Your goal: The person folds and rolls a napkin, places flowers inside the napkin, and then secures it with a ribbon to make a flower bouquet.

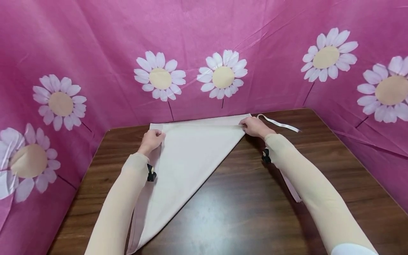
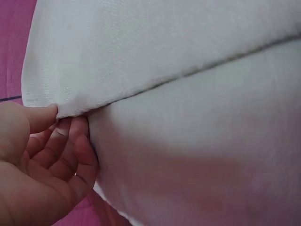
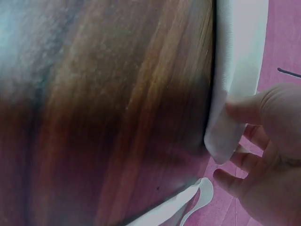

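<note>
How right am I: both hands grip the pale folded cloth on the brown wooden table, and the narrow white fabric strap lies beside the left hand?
Not beside the left hand: the head view shows the narrow white fabric strap beside the right hand. Both hands do grip the pale folded cloth on the brown wooden table.

a small screened-off space, though whether in a home or a workshop cannot be told. a pink curtain (image 1: 197, 28) printed with big daisies (image 1: 160, 78) hangs behind and on both sides of the wooden table (image 1: 245, 202).
</note>
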Motion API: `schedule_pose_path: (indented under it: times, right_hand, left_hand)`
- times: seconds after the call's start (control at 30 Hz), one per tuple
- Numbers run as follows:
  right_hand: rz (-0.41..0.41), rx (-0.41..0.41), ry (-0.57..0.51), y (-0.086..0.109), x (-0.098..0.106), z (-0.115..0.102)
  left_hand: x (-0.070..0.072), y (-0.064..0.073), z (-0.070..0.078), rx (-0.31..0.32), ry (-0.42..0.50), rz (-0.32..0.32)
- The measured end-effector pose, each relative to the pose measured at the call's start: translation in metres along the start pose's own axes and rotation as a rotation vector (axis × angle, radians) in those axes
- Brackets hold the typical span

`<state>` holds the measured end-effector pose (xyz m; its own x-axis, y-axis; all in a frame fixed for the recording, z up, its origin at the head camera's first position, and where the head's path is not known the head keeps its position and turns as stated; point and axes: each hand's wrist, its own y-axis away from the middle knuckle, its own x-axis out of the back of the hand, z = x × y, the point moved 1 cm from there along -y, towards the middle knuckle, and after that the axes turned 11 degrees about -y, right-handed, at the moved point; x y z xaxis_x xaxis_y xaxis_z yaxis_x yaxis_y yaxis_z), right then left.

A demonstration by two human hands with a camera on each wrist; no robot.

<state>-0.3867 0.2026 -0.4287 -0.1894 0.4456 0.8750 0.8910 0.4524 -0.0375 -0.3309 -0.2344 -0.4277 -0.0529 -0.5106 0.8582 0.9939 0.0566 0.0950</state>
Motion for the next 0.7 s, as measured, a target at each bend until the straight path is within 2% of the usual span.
schedule_pose_path:
  times: [0.13,0.3,0.4,0.53,0.7]
  right_hand:
    - [0.018,-0.015,-0.014,-0.006,-0.001,0.004]
    - [0.100,-0.035,-0.051,-0.013,0.000,0.010]
    - [0.127,-0.036,-0.055,-0.017,0.000,0.012]
    - [0.115,-0.050,-0.034,-0.020,0.001,0.011]
    - [0.108,-0.115,-0.006,-0.022,0.005,0.011]
  left_hand:
    - [0.009,-0.003,-0.006,0.002,-0.038,0.022]
    - [0.023,-0.006,-0.017,0.026,-0.101,0.046]
    - [0.026,-0.008,-0.023,0.035,-0.128,0.042]
    - [0.026,-0.010,-0.028,0.043,-0.128,-0.013]
    - [0.030,-0.013,-0.028,0.078,-0.101,-0.088]
